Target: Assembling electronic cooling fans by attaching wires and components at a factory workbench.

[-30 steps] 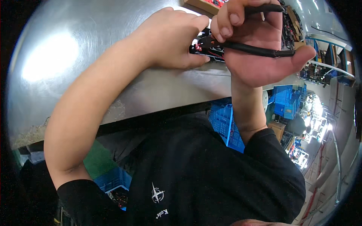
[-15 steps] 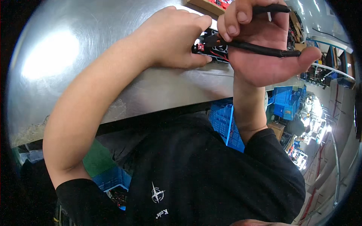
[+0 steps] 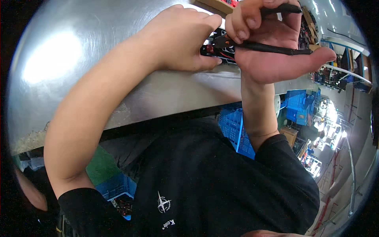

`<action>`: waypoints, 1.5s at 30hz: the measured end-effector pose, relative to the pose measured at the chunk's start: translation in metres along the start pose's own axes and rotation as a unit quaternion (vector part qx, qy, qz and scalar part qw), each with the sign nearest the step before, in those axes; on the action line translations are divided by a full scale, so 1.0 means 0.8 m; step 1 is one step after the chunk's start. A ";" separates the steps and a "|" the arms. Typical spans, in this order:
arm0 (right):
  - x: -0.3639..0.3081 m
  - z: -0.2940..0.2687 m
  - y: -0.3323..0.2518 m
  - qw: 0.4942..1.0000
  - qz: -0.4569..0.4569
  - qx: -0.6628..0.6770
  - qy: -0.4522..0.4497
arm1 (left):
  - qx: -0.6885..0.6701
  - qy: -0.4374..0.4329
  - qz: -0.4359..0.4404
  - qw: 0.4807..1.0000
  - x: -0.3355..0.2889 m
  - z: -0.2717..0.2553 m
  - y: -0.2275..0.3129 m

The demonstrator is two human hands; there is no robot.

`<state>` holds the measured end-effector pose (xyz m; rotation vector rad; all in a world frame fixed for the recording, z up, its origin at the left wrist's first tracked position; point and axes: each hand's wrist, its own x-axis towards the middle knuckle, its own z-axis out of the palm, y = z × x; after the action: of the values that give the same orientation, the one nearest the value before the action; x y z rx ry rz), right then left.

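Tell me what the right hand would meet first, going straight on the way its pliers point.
Probably the black device at the left hand, near its red part: the pliers overlap it in view, though depth leaves contact unclear.

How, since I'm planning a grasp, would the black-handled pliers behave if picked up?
The black-handled pliers are probably stiff, as the lower handle runs nearly straight across the right hand. The handles stand spread, so lifted by one, the other may swing. The compact dark head looks metallic, so weight may sit there.
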<state>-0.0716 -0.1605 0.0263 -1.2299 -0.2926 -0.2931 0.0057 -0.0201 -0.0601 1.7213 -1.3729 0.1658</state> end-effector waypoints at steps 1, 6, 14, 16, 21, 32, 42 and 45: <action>-0.002 0.009 -0.001 0.998 0.025 0.027 0.050 | -0.001 0.000 0.000 1.000 0.000 0.002 -0.002; 0.036 -0.055 0.017 0.909 0.008 0.249 -0.333 | -0.091 -0.056 0.048 0.993 -0.003 -0.010 -0.009; 0.035 -0.069 0.032 0.832 0.002 0.210 -0.513 | 0.238 0.013 0.239 0.941 0.010 -0.007 -0.028; 0.052 -0.044 0.018 0.803 0.100 0.226 -0.543 | 0.427 0.135 0.357 0.820 0.021 0.009 -0.049; 0.020 -0.061 0.014 0.828 0.087 0.239 -0.499 | 0.046 -0.124 0.180 0.975 0.020 -0.035 0.017; 0.023 -0.087 -0.006 0.837 0.092 0.214 -0.496 | 0.116 -0.127 0.057 0.983 0.017 -0.035 0.052; -0.022 -0.082 -0.022 0.950 0.018 0.099 -0.297 | 0.142 -0.102 0.038 0.984 0.015 -0.031 0.054; -0.039 -0.078 -0.023 0.971 0.001 0.086 -0.223 | 0.129 -0.054 0.061 0.988 0.008 -0.025 0.047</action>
<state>-0.1040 -0.2236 0.0117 -1.1140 -0.6905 0.0158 -0.0153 -0.0098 -0.0237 1.8805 -1.5941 0.3347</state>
